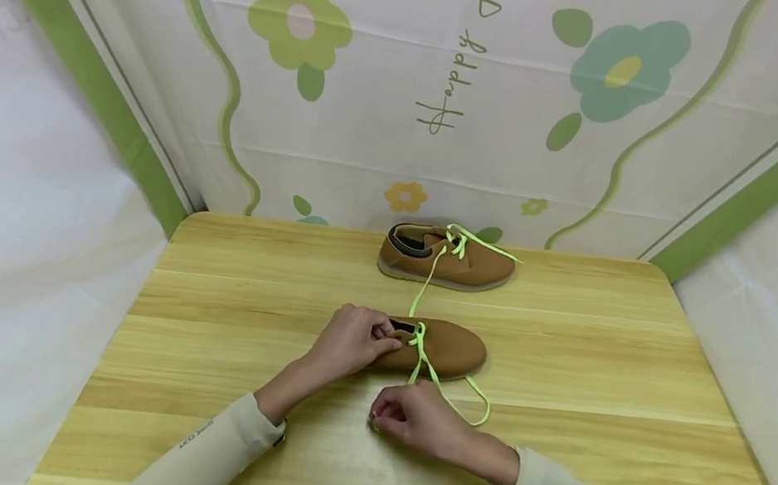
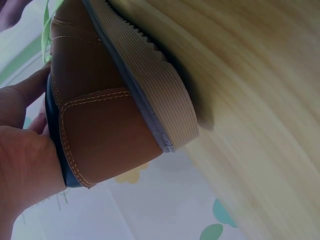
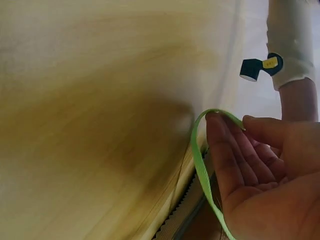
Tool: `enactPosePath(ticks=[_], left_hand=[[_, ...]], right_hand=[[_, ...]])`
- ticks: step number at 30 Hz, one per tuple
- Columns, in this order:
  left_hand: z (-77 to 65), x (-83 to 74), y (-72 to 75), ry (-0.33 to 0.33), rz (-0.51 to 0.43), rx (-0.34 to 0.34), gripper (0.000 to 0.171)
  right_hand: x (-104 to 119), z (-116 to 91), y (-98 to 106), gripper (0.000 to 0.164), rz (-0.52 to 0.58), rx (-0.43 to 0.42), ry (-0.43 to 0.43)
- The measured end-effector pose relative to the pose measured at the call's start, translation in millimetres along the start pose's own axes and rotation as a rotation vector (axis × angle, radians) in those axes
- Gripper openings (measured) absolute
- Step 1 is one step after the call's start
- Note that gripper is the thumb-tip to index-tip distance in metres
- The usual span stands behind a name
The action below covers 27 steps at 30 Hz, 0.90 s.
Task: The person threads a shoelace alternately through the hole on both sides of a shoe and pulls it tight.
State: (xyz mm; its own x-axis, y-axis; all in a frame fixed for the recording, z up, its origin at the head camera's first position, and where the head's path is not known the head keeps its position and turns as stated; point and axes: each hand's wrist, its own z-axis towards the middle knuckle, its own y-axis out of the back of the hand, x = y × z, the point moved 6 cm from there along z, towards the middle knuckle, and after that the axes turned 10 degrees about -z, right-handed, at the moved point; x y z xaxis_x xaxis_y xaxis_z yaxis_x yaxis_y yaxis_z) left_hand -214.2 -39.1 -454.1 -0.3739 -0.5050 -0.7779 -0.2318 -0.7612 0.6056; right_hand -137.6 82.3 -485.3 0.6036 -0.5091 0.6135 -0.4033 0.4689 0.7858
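A brown shoe with a neon green shoelace lies on the table, its toe to the right. At its opening is my left hand, gripping the near edge with thumb and fingers; the left wrist view shows the stitched heel and ridged sole beside it. On the near side of the shoe, my right hand pinches the lace. In the right wrist view the lace curves over the fingertips of the right hand to the thumb. My left fingertips are partly hidden by the shoe.
A second brown shoe with green laces stands behind, near the table's back edge. One lace strand runs from it towards the nearer shoe. White printed curtains surround the wooden table at the back and sides.
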Motion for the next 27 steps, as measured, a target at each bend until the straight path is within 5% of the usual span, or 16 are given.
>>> enactPosePath(ticks=[7, 16, 27], left_hand=[[0.7, -0.4, 0.1, 0.008, 0.017, 0.005, 0.015], [1.4, -0.4, -1.1, -0.008, 0.010, 0.010, 0.015], [-2.5, -2.7, -1.3, -0.038, 0.010, -0.014, 0.011]], right_hand=[[7, -1, -1, 0.007, -0.111, -0.046, 0.050], [8, -5, -2, 0.013, -0.100, -0.017, 0.032], [5, -15, 31, 0.012, -0.122, -0.184, 0.016]])
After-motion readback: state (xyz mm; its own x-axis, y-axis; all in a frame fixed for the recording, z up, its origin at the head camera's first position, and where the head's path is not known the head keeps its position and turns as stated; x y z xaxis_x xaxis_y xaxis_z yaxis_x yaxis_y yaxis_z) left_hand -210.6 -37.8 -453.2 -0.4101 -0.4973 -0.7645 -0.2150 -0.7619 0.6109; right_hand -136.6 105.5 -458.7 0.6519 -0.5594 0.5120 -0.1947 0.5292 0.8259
